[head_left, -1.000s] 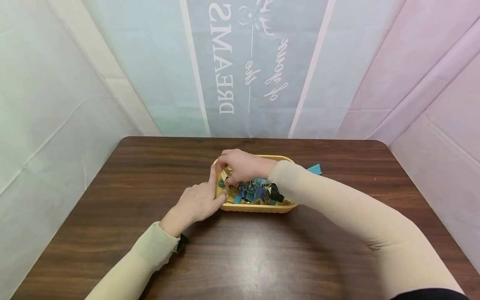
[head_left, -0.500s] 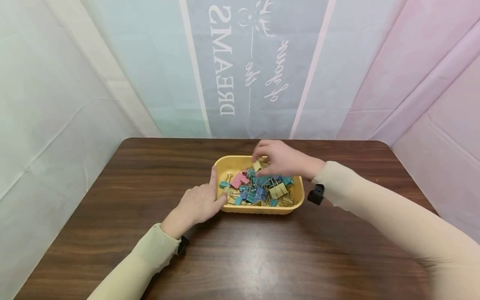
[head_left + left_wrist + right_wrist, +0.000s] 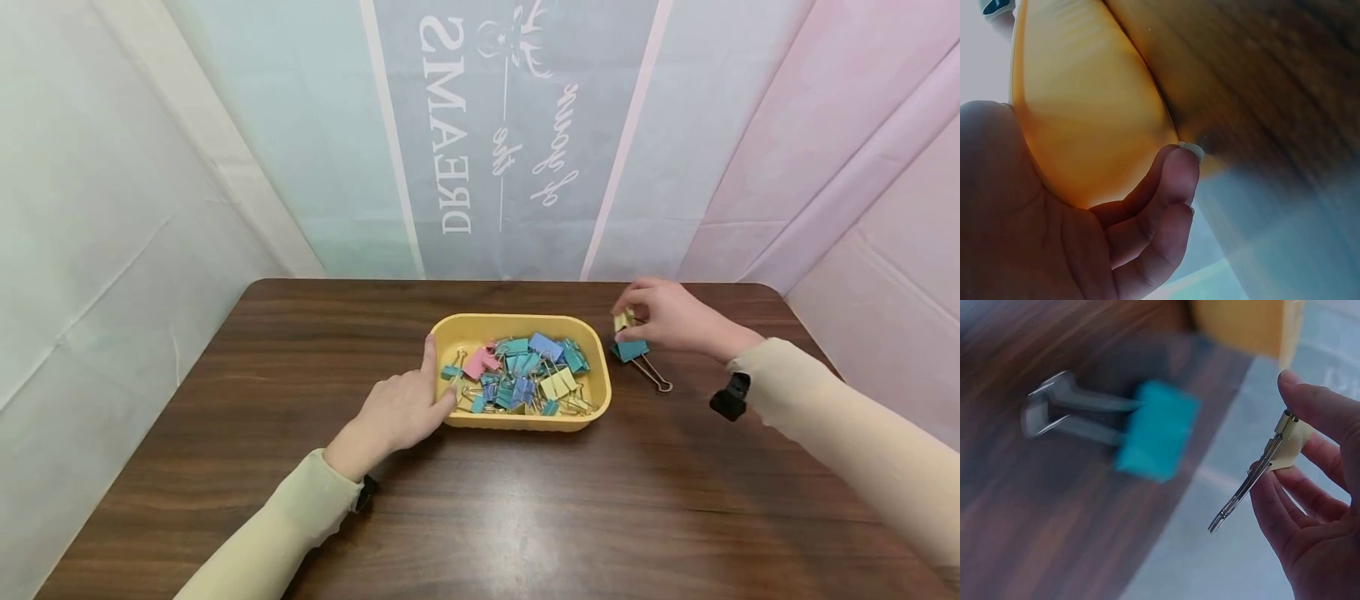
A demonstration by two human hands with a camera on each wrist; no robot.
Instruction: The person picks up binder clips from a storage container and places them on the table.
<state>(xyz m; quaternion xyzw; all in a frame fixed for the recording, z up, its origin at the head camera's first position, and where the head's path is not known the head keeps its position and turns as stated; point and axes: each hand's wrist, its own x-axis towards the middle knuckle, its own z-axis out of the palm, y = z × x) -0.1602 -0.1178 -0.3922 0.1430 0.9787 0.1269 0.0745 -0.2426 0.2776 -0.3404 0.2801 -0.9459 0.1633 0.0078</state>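
Note:
In the head view a yellow plastic basket (image 3: 525,423) holds a heap of binder clips in teal, blue, pink and yellow. My left hand (image 3: 393,408) grips its left end, the thumb over the rim; the left wrist view shows fingers (image 3: 1179,175) curled against the outer wall. Beyond the basket's right end, my right hand (image 3: 671,317) pinches a pale yellow binder clip (image 3: 1290,449) between thumb and fingers, above the table. Just below it a large teal binder clip (image 3: 632,351) lies on the wood, its wire handles pointing toward the front right.
The dark wooden table (image 3: 495,517) has its back edge close behind the right hand. Printed cloth (image 3: 480,242) hangs behind the table, and pale cloth walls stand at both sides.
My right hand has lifted the yellow binder clip out of the basket's left part and carried it rightward past the right end. The left hand and basket stay in place.

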